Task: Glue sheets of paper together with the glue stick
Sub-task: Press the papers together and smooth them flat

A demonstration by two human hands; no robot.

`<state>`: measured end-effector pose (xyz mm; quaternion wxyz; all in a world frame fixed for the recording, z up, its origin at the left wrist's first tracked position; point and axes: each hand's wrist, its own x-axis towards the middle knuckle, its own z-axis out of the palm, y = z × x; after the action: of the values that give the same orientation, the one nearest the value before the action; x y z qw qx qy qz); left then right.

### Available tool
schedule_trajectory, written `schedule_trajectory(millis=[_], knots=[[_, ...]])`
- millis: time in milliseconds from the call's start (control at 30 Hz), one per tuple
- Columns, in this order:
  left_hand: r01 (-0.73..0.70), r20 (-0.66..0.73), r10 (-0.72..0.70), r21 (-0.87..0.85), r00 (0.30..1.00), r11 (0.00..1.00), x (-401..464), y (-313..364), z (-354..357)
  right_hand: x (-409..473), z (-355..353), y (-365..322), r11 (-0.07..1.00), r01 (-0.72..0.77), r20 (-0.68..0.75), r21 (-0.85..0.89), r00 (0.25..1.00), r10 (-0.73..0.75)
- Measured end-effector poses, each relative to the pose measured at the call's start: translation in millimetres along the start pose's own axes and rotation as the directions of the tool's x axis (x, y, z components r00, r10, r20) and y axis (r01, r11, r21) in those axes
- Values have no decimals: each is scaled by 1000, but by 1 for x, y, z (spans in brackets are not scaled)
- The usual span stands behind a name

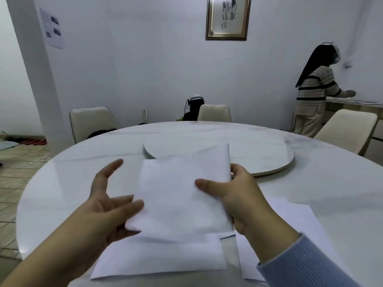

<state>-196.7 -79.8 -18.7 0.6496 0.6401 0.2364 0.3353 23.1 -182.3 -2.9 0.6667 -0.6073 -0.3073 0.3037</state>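
A round white marble table (310, 183) is carrying a raised turntable disc (269, 160), cream chairs (91, 121) ringing it below a framed calligraphy print (228, 17). The right hand (234, 195) is gripping a white paper sheet (182, 195) above the near edge, the left hand (107, 199) spreading open, fingertips touching it. More white sheets (161, 257) are lying beneath, partly hidden; no glue stick is making itself seen.

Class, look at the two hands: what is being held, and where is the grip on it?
The right hand pinches the lifted white sheet at its right edge; the left hand is open at its left edge.
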Motion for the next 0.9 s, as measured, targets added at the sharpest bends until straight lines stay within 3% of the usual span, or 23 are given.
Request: schedule_trajectory(millis=[100,167,333,467,700,900], knots=[[3,-98,27,293,995,956,3,-12,-9,1,-4,9,981,-121,138,152,985,100],[89,-160,-33,354,987,931,2,-20,-23,1,-13,15,980,-137,203,147,973,106],[192,-98,-169,333,981,923,-4,-30,-51,-3,-24,26,997,-69,270,-19,960,71],[190,-91,-167,390,982,901,0,-42,-63,-3,-23,30,984,-5,279,-177,959,55],[117,-140,-30,670,990,733,7,-57,-71,-5,-16,35,923,28,278,-384,957,87],[38,-9,-51,795,999,605,6,-51,-74,-6,-14,38,854,97,277,-511,959,57]])
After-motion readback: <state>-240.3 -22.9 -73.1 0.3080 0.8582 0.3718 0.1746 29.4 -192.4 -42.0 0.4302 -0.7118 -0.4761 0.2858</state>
